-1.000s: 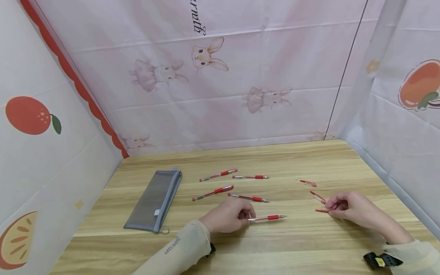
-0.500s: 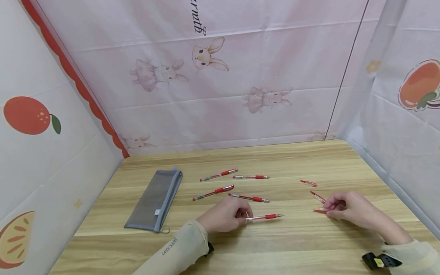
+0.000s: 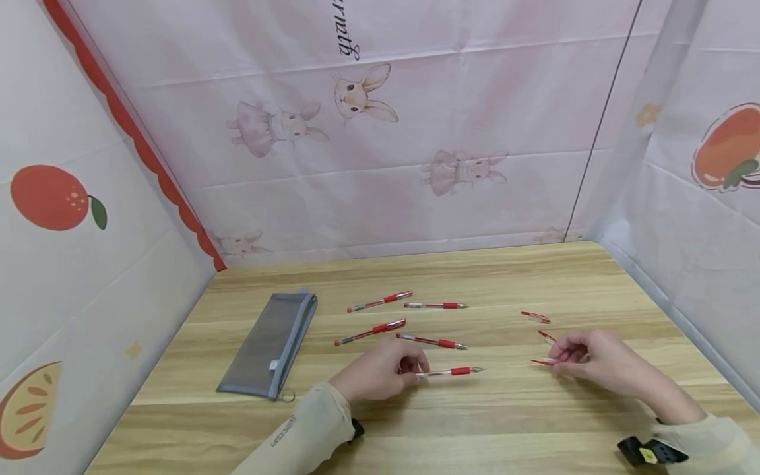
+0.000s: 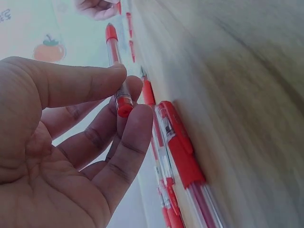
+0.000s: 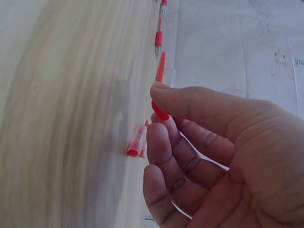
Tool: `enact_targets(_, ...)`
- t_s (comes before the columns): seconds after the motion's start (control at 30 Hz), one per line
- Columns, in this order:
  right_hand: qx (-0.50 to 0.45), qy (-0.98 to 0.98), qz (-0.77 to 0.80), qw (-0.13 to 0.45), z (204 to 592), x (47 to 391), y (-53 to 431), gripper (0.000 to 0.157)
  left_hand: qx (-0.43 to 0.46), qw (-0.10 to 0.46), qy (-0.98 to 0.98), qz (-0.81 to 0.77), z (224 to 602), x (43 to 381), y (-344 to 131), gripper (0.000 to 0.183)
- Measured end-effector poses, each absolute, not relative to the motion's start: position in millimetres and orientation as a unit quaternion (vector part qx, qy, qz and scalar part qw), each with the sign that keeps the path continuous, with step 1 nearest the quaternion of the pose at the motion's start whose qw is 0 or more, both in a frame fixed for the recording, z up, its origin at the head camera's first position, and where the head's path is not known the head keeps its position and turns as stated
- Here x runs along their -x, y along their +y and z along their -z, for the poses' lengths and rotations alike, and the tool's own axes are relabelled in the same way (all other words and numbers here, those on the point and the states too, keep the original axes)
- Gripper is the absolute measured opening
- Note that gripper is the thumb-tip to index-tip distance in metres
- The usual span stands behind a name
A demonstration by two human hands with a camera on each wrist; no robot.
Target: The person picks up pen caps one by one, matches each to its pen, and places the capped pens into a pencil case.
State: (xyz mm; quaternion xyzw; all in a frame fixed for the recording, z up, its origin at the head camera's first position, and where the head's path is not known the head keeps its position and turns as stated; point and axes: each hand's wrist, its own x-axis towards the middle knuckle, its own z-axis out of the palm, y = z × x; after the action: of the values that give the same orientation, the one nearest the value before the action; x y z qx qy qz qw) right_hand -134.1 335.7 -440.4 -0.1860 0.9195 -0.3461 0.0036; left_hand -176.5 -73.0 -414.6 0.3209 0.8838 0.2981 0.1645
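Observation:
My left hand [image 3: 378, 371] pinches an uncapped red gel pen [image 3: 454, 371] near its tail, the bare tip pointing right toward the other hand. In the left wrist view the pen [image 4: 113, 47] sits between thumb and fingertips, its red end plug facing the camera. Across the table my right hand [image 3: 602, 363] pinches a red pen cap [image 3: 541, 362] with a clear body. The right wrist view has that cap [image 5: 162, 69] between thumb and forefinger, clip outward. Beyond the right fingers lie two more caps, a far cap [image 3: 536, 316] and a nearer cap [image 3: 546, 337] partly hidden.
Two capped pens, a far one [image 3: 380, 301] and a near one [image 3: 370, 332], lie left of centre. Beside them are two uncapped pens, one [image 3: 436, 305] behind the other [image 3: 431, 341]. A grey mesh zip pouch [image 3: 255, 343] lies at left on the wooden table [image 3: 475, 435].
Both hands have shifted slightly left, the left with the pen and the right with the cap. The other pens and the pouch stay in place.

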Motion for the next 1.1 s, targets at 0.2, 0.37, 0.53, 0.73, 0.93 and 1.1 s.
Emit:
enact_targets(0.2, 0.191, 0.917, 0.349, 0.008, 435, 134, 326, 0.013, -0.312, 0.162, 0.884, -0.309, 415, 177, -83, 0.011)
enact_targets(0.37, 0.204, 0.915, 0.349, 0.004, 433, 135, 317, 0.012, -0.308, 0.163, 0.883, -0.315, 414, 176, -89, 0.010)
enact_targets(0.53, 0.213, 0.913, 0.348, -0.002, 429, 135, 307, 0.011, -0.303, 0.161, 0.883, -0.320, 415, 176, -96, 0.011)
enact_targets(0.73, 0.220, 0.911, 0.347, -0.004, 424, 136, 295, 0.011, -0.299, 0.160, 0.879, -0.335, 410, 175, -106, 0.014)
enact_targets(0.93, 0.235, 0.909, 0.344, -0.014, 418, 137, 282, 0.011, -0.285, 0.147, 0.889, -0.326, 404, 176, -112, 0.016)
enact_targets(1.1, 0.236, 0.911, 0.338, -0.010, 412, 139, 272, 0.011, -0.275, 0.148, 0.894, -0.320, 399, 175, -115, 0.016)
